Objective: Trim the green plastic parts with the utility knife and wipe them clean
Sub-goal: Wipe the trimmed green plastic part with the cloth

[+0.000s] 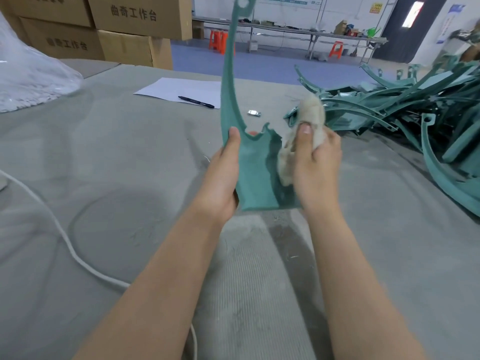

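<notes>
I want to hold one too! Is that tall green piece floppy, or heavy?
Probably stiff: the green part holds its long arm up without drooping. Likely light, since the left hand holds it by one edge. It seems not to bend where the right hand presses the cloth.

A factory workshop: stacked cardboard boxes (122,35) stand past the grey-covered desk's (104,157) far left corner, green plastic parts (405,102) lie heaped at its right edge, and a long workbench (298,31) with orange stools (217,40) lines the back wall (345,9).
</notes>
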The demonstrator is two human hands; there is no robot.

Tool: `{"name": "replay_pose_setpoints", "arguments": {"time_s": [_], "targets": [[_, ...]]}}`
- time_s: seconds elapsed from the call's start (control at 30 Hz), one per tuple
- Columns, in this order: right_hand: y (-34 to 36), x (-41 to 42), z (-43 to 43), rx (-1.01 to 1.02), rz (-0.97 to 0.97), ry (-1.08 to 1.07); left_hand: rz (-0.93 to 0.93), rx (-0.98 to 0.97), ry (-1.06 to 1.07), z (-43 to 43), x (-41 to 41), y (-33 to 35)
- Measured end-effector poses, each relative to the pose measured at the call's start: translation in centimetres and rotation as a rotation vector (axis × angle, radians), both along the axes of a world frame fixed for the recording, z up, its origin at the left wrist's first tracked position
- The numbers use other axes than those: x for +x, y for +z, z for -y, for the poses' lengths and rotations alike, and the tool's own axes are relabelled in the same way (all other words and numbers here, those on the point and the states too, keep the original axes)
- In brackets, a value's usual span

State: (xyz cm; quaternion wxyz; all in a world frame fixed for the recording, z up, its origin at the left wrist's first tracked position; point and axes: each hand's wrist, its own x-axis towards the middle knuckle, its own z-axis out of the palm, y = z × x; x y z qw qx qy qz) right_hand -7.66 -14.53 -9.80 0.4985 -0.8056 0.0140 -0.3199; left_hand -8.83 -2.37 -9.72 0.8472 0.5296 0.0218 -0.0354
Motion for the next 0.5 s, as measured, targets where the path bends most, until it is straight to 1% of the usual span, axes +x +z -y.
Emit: {"name": "replay_pose_setpoints", "arguments": {"time_s": [0.07,0.1,0.17,0.2,0.23,0.3,0.37,0.4,0.43,0.5], "targets": [[-0.3,-0.5,-1.7,-0.191,-0.061,-0.007,0.012,-0.028,-0.002,0.0,0.0,0.0],[-0.4,-0.8,-2.4,-0.255,-0.073,0.025,0.011,-0.034,-0.007,0.0,0.0,0.0],[-0.7,-1.1,-3.2,-0.339,-0.037,0.123,0.000,-0.049,-0.003,-0.2,0.1,-0.1],[-0.8,-1.3,-3.2,-0.339,-0.005,0.160,0.000,-0.057,-0.004,-0.2,0.1,-0.1],[-0.7,-1.3,-2.9,-0.296,0.016,0.167,0.003,-0.058,-0.007,-0.3,0.1,-0.1],[-0.3,-1.2,-2.0,-0.207,0.006,0.097,0.019,-0.026,0.002,-0.1,0.0,0.0],[-0.2,-1.0,-1.3,-0.230,-0.052,0.003,0.064,0.007,0.004,0.4,0.1,0.0],[-0.2,-1.2,-1.5,-0.268,-0.052,-0.006,0.083,-0.001,0.011,0.5,0.2,-0.1],[-0.3,-1.6,-2.2,-0.300,-0.018,0.022,0.096,-0.031,0.022,0.4,0.4,-0.1],[-0.7,-2.6,-4.8,-0.375,0.089,0.170,0.115,-0.142,0.021,-0.4,0.6,-0.2]]}}
